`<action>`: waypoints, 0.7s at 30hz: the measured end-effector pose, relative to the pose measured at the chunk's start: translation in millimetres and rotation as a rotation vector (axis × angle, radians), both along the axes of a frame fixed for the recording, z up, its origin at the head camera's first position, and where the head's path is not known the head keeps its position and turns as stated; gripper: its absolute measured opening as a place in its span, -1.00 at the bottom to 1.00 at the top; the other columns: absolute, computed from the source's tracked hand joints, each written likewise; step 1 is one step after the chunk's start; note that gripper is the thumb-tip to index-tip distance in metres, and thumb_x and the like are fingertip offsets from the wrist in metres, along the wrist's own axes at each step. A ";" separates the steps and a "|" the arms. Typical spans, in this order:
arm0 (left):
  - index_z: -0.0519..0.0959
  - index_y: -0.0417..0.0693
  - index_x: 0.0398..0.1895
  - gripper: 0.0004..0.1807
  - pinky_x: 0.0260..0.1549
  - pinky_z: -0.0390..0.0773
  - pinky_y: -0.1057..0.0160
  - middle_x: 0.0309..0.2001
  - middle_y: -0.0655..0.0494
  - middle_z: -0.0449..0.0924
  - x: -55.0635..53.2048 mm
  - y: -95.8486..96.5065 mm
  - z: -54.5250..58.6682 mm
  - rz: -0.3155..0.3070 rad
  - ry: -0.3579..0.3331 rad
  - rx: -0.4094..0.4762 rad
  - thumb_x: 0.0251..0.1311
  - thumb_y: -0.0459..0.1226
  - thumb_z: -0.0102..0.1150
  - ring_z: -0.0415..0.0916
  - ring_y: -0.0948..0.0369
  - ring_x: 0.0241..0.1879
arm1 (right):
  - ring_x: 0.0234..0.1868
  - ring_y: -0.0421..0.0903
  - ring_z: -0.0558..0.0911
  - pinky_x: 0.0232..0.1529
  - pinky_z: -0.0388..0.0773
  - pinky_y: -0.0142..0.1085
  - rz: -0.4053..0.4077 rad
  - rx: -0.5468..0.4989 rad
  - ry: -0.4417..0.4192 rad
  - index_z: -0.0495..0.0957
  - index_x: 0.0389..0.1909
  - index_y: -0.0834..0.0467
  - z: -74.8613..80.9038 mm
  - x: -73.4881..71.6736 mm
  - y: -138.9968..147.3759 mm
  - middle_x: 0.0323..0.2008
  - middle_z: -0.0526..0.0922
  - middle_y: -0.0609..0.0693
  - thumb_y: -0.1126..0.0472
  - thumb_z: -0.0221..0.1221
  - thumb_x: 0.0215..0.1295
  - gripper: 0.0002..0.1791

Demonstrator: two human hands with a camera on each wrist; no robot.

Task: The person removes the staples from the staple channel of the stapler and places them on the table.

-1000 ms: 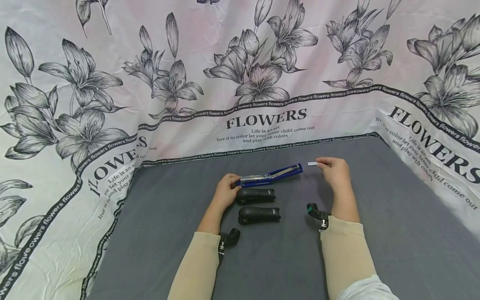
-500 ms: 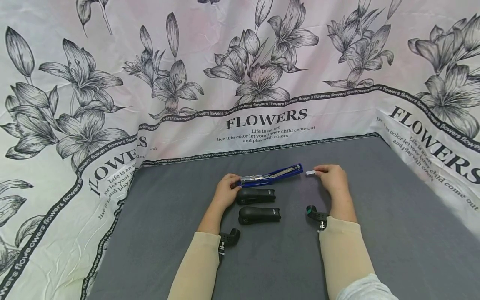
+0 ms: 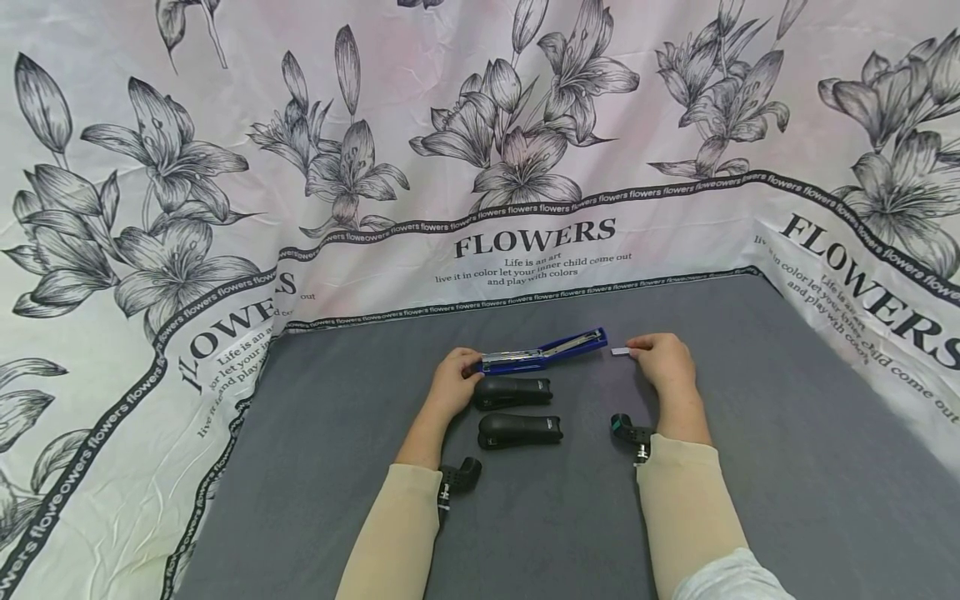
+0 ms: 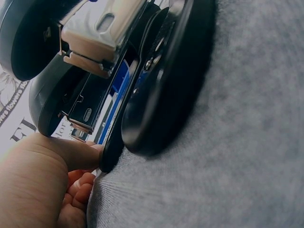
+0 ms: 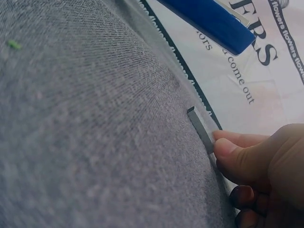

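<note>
A blue stapler (image 3: 573, 342) lies opened out on the grey cloth, its metal channel showing and its raised arm slanting up to the right. My left hand (image 3: 452, 383) grips its left end, with thumb and fingers closed around it. Just past the stapler's right end, my right hand (image 3: 670, 360) pinches a short strip of staples (image 5: 201, 129) between thumb and forefinger. In the right wrist view that strip is close over the cloth, below the blue arm (image 5: 209, 23). In the left wrist view, black staplers partly hide the blue one.
Two black staplers lie side by side in front of the blue one, a nearer one (image 3: 520, 431) and a farther one (image 3: 513, 392). A flower-printed curtain (image 3: 532, 242) borders the grey cloth (image 3: 555, 517) at the back and sides. A green speck (image 5: 14, 44) shows on the cloth.
My right hand has come down toward me and slightly left with the staple strip, mostly in the first half second. The left hand and the staplers have stayed in place.
</note>
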State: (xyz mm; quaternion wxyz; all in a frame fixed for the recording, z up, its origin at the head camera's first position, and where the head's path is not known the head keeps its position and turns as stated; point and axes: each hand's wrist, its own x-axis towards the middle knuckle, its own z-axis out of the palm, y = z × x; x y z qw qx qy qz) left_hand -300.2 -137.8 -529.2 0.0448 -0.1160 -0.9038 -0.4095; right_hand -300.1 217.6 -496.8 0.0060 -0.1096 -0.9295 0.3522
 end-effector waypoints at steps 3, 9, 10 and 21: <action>0.62 -0.32 0.20 -0.63 -0.12 0.49 0.09 0.14 -0.06 0.55 -0.1 0.0 0.3 -0.001 -0.001 0.004 0.34 -0.45 0.27 0.47 0.10 -0.13 | 0.29 0.36 0.43 0.24 0.30 0.24 0.005 0.003 0.011 0.67 0.16 0.24 0.0 -0.2 0.9 0.26 0.53 0.34 0.20 0.12 0.55 -0.68; 0.62 -0.32 0.19 -0.64 -0.13 0.50 0.10 0.13 -0.05 0.56 0.1 0.0 0.6 -0.001 0.000 0.011 0.34 -0.46 0.27 0.47 0.11 -0.14 | 0.33 0.37 0.40 0.26 0.29 0.24 0.006 -0.019 0.032 0.65 0.18 0.25 2.0 0.3 1.7 0.28 0.51 0.35 0.22 0.09 0.56 -0.67; 0.63 -0.32 0.19 -0.64 -0.13 0.50 0.10 0.13 -0.05 0.56 0.2 0.0 0.7 0.000 0.000 0.010 0.34 -0.46 0.27 0.47 0.11 -0.14 | 0.33 0.36 0.40 0.27 0.29 0.24 0.005 -0.025 0.036 0.65 0.19 0.25 2.4 0.4 1.8 0.28 0.51 0.35 0.22 0.08 0.57 -0.66; 0.63 -0.32 0.19 -0.64 -0.12 0.49 0.10 0.12 -0.05 0.56 -0.1 0.6 0.1 0.007 -0.006 0.015 0.34 -0.46 0.27 0.47 0.10 -0.14 | 0.11 0.28 0.55 -0.06 0.48 0.12 0.079 -0.046 0.177 0.60 0.26 0.25 25.0 0.9 -7.7 0.25 0.53 0.35 0.24 0.00 0.62 -0.64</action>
